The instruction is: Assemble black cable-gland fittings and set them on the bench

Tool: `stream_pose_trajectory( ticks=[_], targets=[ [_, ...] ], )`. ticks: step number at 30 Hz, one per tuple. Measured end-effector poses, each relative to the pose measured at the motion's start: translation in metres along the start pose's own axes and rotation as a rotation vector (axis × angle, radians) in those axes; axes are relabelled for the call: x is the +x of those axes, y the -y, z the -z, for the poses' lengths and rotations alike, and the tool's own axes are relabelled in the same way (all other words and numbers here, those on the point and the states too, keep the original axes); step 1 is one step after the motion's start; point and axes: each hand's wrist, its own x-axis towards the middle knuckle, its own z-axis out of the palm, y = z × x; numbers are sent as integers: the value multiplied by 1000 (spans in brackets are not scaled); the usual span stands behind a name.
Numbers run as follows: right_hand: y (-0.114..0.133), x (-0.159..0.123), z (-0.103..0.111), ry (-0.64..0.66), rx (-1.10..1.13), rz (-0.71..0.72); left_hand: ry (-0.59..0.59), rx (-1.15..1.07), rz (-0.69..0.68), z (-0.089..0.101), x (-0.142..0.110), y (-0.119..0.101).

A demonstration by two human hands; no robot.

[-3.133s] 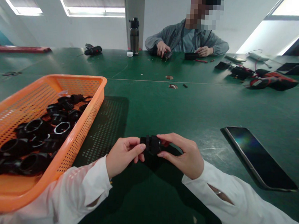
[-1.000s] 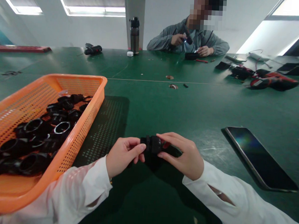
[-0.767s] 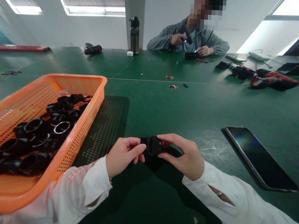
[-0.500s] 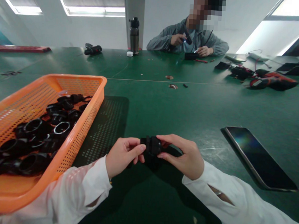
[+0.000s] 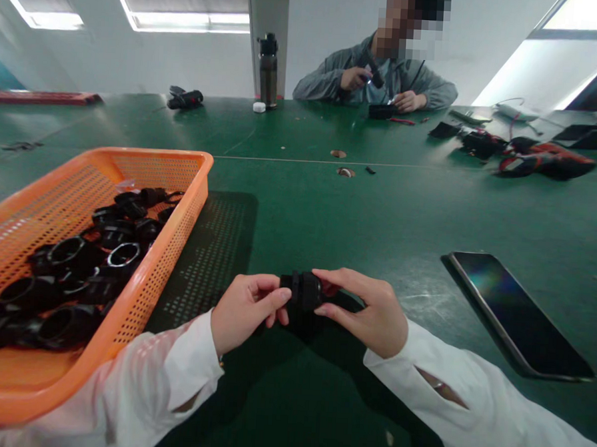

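Light from far windows; dotted shadow beside basket; glare on phone (faintly rainbow); edges stretched.

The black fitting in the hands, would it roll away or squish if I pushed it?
The black fitting might roll if laid on its side, as its wider end looks rounded. It is probably stiff: no dent shows where the left hand and right hand grip it. It may be fairly light, since a pinch seems enough to hold it.
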Motion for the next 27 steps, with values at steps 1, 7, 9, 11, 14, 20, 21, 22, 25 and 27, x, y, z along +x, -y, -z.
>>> stream_pose_trajectory(
  ticks=[1, 7, 9, 11, 14, 20, 21, 22, 25, 27],
  targets=[
    [0, 0, 0, 2, -2, 0, -1, 0, 0, 0, 0, 0],
    [0, 0, 0, 19, -12, -7, 2, -2, 1, 0, 1, -1],
    [1, 0, 1, 26, -14, -9, 6, -2, 1, 0, 1, -1],
    [1, 0, 1, 37, -17, -13, 10, -3, 2, 0, 1, -1],
    [1, 0, 1, 57, -20, -20, 12, -2, -7, 0, 0, -1],
    [-4, -3, -5, 49, 3, -50, 8, -3, -16, 1, 1, -1],
    [-4, -3, -6, 49, 4, -48, 6, -3, -19, 0, 1, -1],
    [-4, -3, -6, 45, -4, -42, 4, -1, -25, 0, 1, -2],
    [-2, -1, -6, 67, -71, -21, 9, 1, -42, -1, 1, -3],
    [0, 1, -4, 74, -117, -10, -6, -22, -52, -3, 1, -3]
  ],
)
